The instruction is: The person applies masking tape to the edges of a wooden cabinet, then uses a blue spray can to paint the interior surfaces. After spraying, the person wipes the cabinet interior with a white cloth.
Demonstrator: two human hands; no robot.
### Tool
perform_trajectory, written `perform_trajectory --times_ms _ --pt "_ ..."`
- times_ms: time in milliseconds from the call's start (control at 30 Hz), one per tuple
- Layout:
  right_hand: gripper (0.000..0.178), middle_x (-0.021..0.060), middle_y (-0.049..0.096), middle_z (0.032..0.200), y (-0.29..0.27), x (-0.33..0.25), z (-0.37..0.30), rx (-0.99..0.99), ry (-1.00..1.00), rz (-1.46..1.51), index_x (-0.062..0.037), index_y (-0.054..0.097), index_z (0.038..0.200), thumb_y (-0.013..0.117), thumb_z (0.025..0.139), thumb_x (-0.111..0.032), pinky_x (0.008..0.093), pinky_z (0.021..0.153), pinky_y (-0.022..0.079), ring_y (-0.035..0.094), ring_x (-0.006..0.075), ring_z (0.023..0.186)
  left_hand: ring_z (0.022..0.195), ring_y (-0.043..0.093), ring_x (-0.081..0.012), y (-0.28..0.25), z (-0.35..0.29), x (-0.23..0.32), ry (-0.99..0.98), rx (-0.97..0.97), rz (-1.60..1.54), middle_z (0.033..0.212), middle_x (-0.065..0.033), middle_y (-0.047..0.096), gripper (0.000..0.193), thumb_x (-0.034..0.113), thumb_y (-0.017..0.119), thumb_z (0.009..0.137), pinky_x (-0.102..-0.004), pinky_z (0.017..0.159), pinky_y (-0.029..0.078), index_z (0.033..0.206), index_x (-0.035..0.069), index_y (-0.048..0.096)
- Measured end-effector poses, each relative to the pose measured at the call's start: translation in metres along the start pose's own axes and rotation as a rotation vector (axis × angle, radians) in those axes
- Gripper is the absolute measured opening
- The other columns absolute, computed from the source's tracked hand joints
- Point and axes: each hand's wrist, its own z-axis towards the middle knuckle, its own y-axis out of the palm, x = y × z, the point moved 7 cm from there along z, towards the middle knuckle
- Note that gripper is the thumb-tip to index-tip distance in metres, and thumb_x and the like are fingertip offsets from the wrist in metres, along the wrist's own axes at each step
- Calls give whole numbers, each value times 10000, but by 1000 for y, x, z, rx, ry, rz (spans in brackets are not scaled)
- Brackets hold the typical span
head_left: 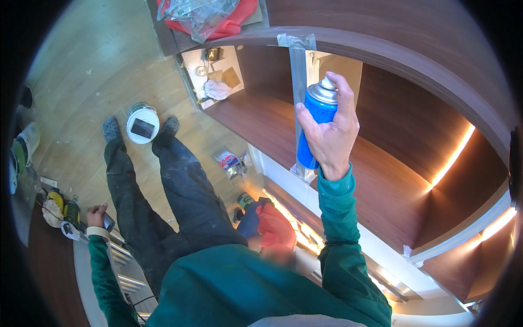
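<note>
My right hand (332, 131) is wrapped around a blue spray can (309, 147) with a silver top. Its index finger rests on the white nozzle (327, 83). Behind the can stands a narrow grey upright (298, 71) of the dark wood shelving (376, 180), with translucent film or tape at its top and bottom. Low at the left, my left hand (96, 216) is closed with curled fingers, a pale ring-like band (98, 232) around the wrist. A small grey-blue cylinder (108, 222) shows beside its fingers; whether the hand grips it is hard to make out.
A white-lidded bucket (143, 126) stands between my feet. Someone in a red-orange top (275, 226) is low beside my legs. A plastic bag (199, 16) lies on red cloth up top. Lit strips (455, 153) run along the shelving. Bottles (71, 211) crowd the left edge.
</note>
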Motion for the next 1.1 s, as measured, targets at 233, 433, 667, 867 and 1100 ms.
perform_trajectory --times_ms 233,433,667,867,1100 --pt "641 148 615 1066 -11 9 -35 -41 122 -28 -140 527 1291 781 702 -151 399 786 529 661 303 930 715 558 -191 5 -2 -17 -24 56 19 774 -96 650 382 311 776 739 -335 678 444 871 -39 698" --pt "664 150 612 1078 -13 -3 -14 19 4 26 -130 517 1308 787 701 -137 394 785 533 662 297 926 693 547 -188 12 4 -8 1 30 -7 763 -97 642 371 306 775 737 -330 668 438 868 -32 697" --pt "659 150 617 1069 -3 3 -13 -31 54 -31 -133 524 1293 788 690 -153 398 781 535 665 297 925 674 527 -174 16 -2 1 15 20 -67 758 -89 637 340 274 777 731 -326 651 425 834 -37 689" --pt "650 159 610 1083 -14 9 -45 -35 84 -13 -119 522 1289 784 696 -155 401 776 531 661 317 924 703 559 -187 21 -2 -16 -32 -8 15 745 -76 633 356 294 778 711 -341 654 436 852 -23 698" --pt "679 153 605 1061 -14 0 -17 76 -14 -47 -129 502 1316 797 705 -142 411 789 516 638 309 924 651 545 -176 27 -8 -2 -11 -4 -12 708 -70 626 311 258 788 709 -330 626 429 815 -16 687"
